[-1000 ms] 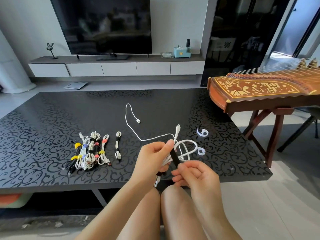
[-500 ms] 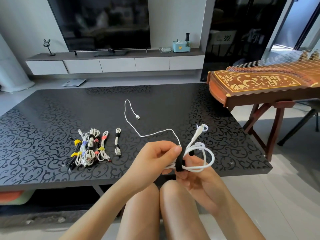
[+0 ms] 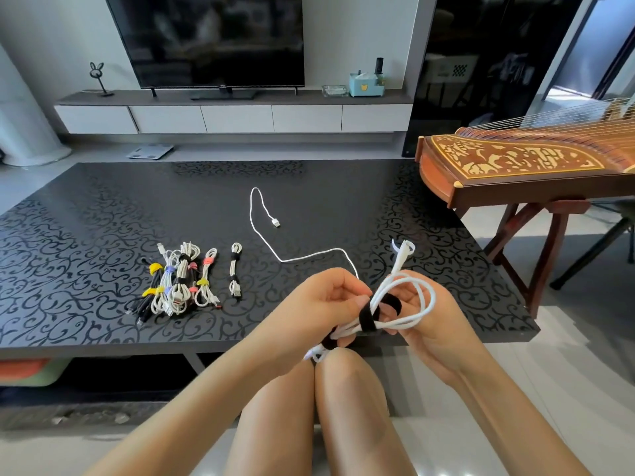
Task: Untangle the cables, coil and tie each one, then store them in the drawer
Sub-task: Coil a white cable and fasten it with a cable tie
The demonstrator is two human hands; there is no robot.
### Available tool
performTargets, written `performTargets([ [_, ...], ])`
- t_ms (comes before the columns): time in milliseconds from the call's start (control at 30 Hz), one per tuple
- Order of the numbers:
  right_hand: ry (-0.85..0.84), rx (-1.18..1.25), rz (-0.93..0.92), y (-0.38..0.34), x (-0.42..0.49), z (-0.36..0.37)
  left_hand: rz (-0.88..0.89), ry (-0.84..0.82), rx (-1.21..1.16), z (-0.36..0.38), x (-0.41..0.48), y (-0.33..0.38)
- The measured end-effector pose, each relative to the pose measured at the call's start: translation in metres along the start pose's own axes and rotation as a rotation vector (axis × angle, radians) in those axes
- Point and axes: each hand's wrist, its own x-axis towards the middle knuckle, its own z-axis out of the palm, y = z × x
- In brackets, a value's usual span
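A coiled white cable point(image 3: 417, 312) hangs between both hands just above the table's near edge. A black strap point(image 3: 368, 319) wraps its middle. My left hand point(image 3: 330, 304) pinches the coil and strap from the left. My right hand point(image 3: 426, 314) grips the coil's loop from the right, with fingers through it. A loose white cable point(image 3: 275, 249) snakes across the black table point(image 3: 103, 214). A pile of tied cables point(image 3: 175, 283) lies at the left, with a single tied cable point(image 3: 235, 271) beside it. No drawer front near the table shows.
A wooden zither on a stand point(image 3: 522, 163) crowds the table's right side. A white strap point(image 3: 398, 245) lies on the table behind the coil. A TV console point(image 3: 237, 115) with drawers stands against the far wall. My knees point(image 3: 330, 389) sit under the hands.
The black strap has gone from loose between my fingers to wrapped round the coil's middle. The coil has turned so its loop points right. Both hands have shifted slightly right.
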Motion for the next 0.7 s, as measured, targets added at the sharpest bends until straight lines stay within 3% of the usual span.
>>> performTargets([
  [233, 0.083, -0.260, -0.017, 0.005, 0.006, -0.002, -0.150, -0.013, -0.108, 0.002, 0.002, 0.006],
  [300, 0.099, -0.178, -0.052, 0.005, 0.004, -0.004, -0.148, 0.019, -0.138, 0.003, 0.002, 0.006],
  [400, 0.069, -0.081, 0.054, 0.000, 0.005, -0.013, -0.084, 0.096, -0.056, 0.005, 0.003, 0.005],
  [467, 0.208, -0.039, 0.099, -0.008, 0.012, -0.024, -0.025, 0.142, 0.070, 0.004, 0.003, 0.002],
  [567, 0.229, -0.422, -0.131, -0.039, 0.020, -0.035, 0.037, 0.179, 0.289, 0.008, 0.003, 0.000],
  [633, 0.059, -0.828, -0.249, -0.061, 0.025, -0.030, 0.067, 0.196, 0.391, 0.012, 0.003, 0.000],
  [700, -0.117, -1.038, -0.150, -0.073, 0.030, -0.022, 0.096, 0.218, 0.458, 0.015, 0.003, 0.001],
])
